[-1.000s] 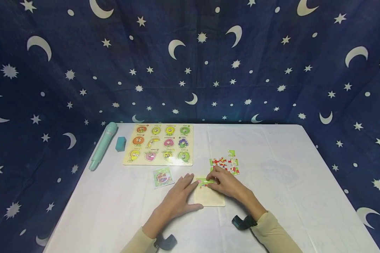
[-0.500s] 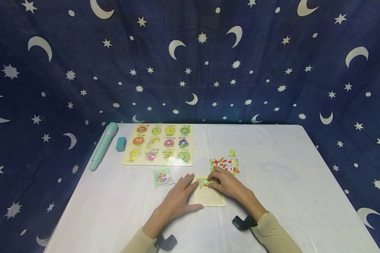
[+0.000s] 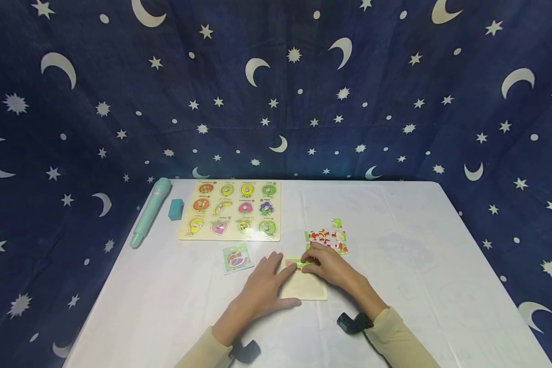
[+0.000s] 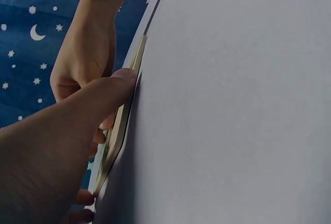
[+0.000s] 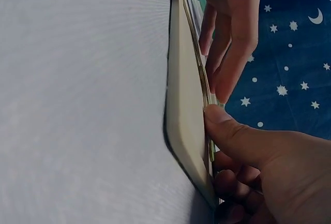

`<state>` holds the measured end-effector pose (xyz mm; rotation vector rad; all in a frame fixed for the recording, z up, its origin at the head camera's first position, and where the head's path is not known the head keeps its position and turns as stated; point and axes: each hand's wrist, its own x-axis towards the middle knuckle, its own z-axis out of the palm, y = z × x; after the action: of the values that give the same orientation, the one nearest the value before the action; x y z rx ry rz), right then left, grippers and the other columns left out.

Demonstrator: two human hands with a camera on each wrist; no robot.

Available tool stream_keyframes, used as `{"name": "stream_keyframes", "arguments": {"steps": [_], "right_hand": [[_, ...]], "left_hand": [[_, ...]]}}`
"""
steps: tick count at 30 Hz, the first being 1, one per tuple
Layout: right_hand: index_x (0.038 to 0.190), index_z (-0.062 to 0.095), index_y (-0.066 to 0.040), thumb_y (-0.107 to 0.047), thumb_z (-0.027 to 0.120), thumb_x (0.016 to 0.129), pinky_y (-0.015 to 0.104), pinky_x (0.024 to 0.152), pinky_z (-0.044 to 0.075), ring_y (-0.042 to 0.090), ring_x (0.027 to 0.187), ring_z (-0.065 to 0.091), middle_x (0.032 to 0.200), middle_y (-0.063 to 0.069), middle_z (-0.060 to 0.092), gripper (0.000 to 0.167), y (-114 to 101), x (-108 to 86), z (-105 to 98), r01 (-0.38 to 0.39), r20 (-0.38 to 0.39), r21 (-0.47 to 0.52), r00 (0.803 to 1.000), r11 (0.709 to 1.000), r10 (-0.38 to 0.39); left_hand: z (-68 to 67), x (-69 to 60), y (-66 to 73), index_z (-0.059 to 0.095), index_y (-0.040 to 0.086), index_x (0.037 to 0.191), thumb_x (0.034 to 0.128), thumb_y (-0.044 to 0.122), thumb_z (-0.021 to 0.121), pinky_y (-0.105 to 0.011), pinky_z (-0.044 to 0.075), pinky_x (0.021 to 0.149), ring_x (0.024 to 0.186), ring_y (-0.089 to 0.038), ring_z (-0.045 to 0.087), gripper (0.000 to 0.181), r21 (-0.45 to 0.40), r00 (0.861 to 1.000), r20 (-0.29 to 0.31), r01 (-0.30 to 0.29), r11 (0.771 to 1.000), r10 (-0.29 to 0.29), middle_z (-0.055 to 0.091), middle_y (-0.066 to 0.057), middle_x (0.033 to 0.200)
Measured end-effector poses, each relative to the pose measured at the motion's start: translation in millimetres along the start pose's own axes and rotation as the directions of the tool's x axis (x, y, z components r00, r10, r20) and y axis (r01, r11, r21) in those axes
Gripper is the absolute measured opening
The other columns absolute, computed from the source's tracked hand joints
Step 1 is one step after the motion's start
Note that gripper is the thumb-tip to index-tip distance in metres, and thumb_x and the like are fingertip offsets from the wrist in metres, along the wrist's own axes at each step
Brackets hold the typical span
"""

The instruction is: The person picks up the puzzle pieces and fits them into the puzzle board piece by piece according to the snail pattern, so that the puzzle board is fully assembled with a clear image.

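Observation:
A small pale wooden puzzle board (image 3: 309, 290) lies on the white table between the two hands. Green and pink puzzle pieces (image 3: 292, 263) line its far edge. The left hand (image 3: 263, 291) rests spread at the board's left side, its thumb by the near edge and its index fingertip on the pieces. In the left wrist view, that thumb touches the board's rim (image 4: 123, 125). The right hand (image 3: 330, 266) pinches a puzzle piece at the board's far right; its fingers hide most of that piece. Loose red and green pieces (image 3: 321, 235) lie just beyond the right hand.
A square fruit picture card (image 3: 237, 258) lies left of the board. Farther back are a fruit peg board (image 3: 230, 210), a teal block (image 3: 176, 209) and a mint-green microphone-shaped toy (image 3: 151, 213). A single green piece (image 3: 336, 223) sits behind the loose pieces. A starry curtain (image 3: 276, 92) hangs behind the table.
The left hand has shifted slightly right, its index fingertip and thumb now farther over the board. The right hand stays in nearly the same place.

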<state>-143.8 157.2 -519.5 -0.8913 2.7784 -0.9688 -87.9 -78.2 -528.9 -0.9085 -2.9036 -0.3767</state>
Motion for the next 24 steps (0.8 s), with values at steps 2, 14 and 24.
{"name": "stream_keyframes", "arguments": {"steps": [2, 14, 24], "right_hand": [[0.098, 0.074, -0.015, -0.027, 0.079, 0.084, 0.020, 0.068, 0.048, 0.004, 0.077, 0.051, 0.089, -0.008, 0.060, 0.019, 0, 0.8, -1, -0.006, 0.007, 0.004, 1.000, 1.000, 0.006], [0.099, 0.074, -0.017, -0.028, 0.078, 0.086, 0.019, 0.070, 0.049, 0.001, 0.077, 0.052, 0.088, -0.011, 0.061, 0.018, 1, 2.1, -4, -0.021, 0.020, 0.018, 1.000, 1.000, 0.020], [0.101, 0.073, -0.012, -0.020, 0.077, 0.088, 0.018, 0.063, 0.050, 0.001, 0.073, 0.053, 0.085, -0.007, 0.063, 0.015, 6, 7.8, -20, -0.018, -0.097, 0.028, 0.995, 0.999, 0.020]], "left_hand": [[1.6, 1.4, 1.1, 0.052, 0.029, 0.147, 0.0814, 0.078, 0.058, -0.049, 0.036, 0.123, 0.144, -0.034, 0.041, 0.082, 0.024, 1.000, -0.009, -0.004, 1.000, 0.005, 0.045, -0.017, 0.150], [5.7, 2.3, 3.0, 0.052, 0.033, 0.146, 0.0850, 0.078, 0.052, -0.051, 0.036, 0.122, 0.145, -0.036, 0.040, 0.076, 0.071, 1.000, -0.008, -0.004, 0.997, 0.004, 0.043, -0.017, 0.152], [3.6, 1.6, 4.4, 0.051, 0.033, 0.147, 0.0858, 0.078, 0.051, -0.052, 0.035, 0.122, 0.145, -0.038, 0.040, 0.076, 0.078, 1.000, 0.009, -0.002, 0.997, 0.001, 0.042, -0.016, 0.155]]}}
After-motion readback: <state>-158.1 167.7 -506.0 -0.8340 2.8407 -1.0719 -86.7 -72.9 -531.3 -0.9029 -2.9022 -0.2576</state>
